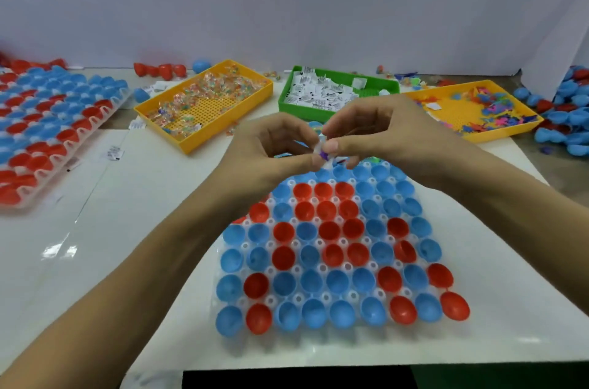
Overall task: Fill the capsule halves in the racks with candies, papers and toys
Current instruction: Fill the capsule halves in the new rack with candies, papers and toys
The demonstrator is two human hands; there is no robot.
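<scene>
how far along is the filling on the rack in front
Barely begun. Nearly every capsule half in the near rack looks empty. Both hands, left and right, pinch a small purple and white bundle over its far row. The far-left rack looks already filled.

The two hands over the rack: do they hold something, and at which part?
Both hands pinch one small bundle of white paper and a purple piece between fingertips: the left hand from below-left, the right hand from the right.

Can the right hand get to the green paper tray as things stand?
Probably yes. The green tray lies just beyond the right hand with nothing between them. But its grip, together with the left hand, is on a small purple-and-white item, which likely has to be dropped first.
</scene>
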